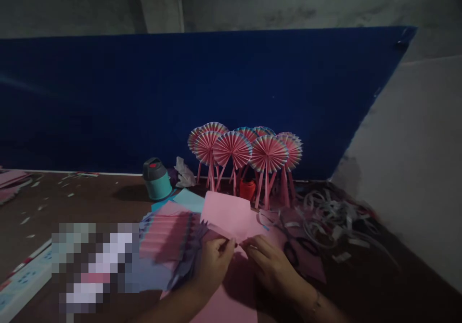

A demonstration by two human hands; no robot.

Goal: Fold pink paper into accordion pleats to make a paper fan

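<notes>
Here, my left grip (217, 259) and right grip (264, 256) pinch the near edge of a pink sheet (225, 212) over the middle of the desk (104, 190). Paper fans (233, 149) stand along the back edge, tangled strips (321, 212) crowd the right edge; wider room runs leftward among scraps (25, 221).

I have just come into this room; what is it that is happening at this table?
A person holds a pink sheet with both hands: the left hand and the right hand meet at its near edge, fingertips close together. Beyond the sheet, round pleated paper fans with pink legs stand clustered before a blue panel. Pleated pink paper lies left of the hands, and a tangle of pale strips lies to the right.
</notes>
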